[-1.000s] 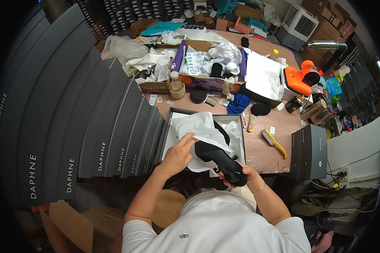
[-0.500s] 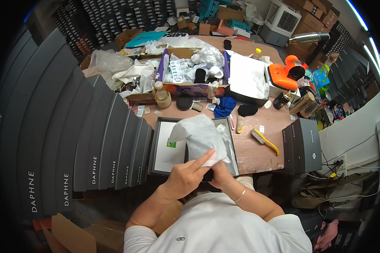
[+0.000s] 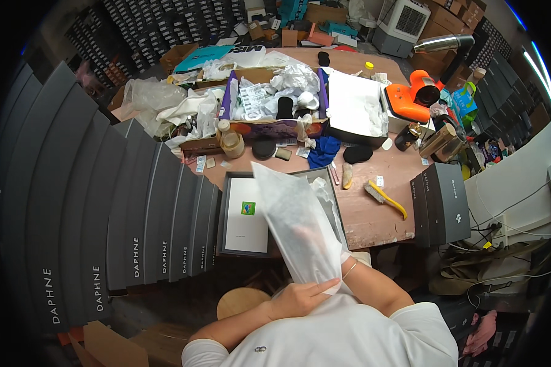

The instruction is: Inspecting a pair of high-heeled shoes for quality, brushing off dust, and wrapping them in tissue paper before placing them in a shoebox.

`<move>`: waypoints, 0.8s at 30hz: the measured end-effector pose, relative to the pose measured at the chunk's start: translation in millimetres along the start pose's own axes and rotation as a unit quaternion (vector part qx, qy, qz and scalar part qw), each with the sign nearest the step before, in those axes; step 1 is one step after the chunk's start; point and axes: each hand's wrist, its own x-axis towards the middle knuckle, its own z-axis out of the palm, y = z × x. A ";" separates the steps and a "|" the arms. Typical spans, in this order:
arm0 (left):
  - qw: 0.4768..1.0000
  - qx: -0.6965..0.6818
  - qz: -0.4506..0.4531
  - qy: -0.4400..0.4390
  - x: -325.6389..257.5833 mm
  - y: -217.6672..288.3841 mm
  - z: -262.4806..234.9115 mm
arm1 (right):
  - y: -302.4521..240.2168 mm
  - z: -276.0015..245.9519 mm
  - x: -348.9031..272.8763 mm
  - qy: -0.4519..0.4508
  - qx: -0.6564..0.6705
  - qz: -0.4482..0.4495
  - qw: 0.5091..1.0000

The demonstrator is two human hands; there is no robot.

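A thin, translucent white cloth bag (image 3: 297, 220) stretches over the front of the open shoe box (image 3: 224, 244). My left hand (image 3: 303, 298) closes on the bag's lower edge, near my chest. My right hand (image 3: 309, 235) reaches inside the bag up to the wrist and shows only as a pinkish blur through the fabric. Whether it holds anything in there is hidden. Inside the box, on the left, lies a white panel (image 3: 243, 229) with a small green sticker (image 3: 248, 208); white tissue (image 3: 324, 192) fills the right side.
A tall row of grey shoe boxes (image 3: 92, 202) walls off the left. On the table's right lie a yellow-handled brush (image 3: 386, 199) and more grey boxes (image 3: 444, 202). Behind are a bottle (image 3: 231, 144), a blue cloth (image 3: 324, 153), a paper-filled carton (image 3: 269, 129) and an orange device (image 3: 410, 101).
The crumpled bag has been drawn out long and come closer to my body. My right hand has gone deep into it, while my left hand has moved down to its lower edge.
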 end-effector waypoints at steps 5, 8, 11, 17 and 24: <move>0.940 -0.017 -0.186 0.285 -28.3 -18.3 -27.0 | 66.9 -7.4 7.9 -0.157 -0.273 -0.052 0.948; 0.527 -0.518 -0.456 0.496 -34.0 -58.2 -19.9 | 130.6 30.5 -9.3 -0.155 -0.109 -0.045 0.981; 0.448 -0.639 -0.457 0.428 -106.0 -148.2 13.0 | 130.7 48.7 -13.5 -0.208 -0.243 -0.203 0.925; 0.555 -0.335 -0.535 0.542 -100.2 -165.4 -14.3 | 71.8 -57.9 -12.4 -0.029 -0.450 -0.042 0.891; 0.800 -0.218 -0.412 0.379 -28.9 -121.5 -8.1 | 124.4 -73.8 13.1 -0.002 -0.335 0.162 0.928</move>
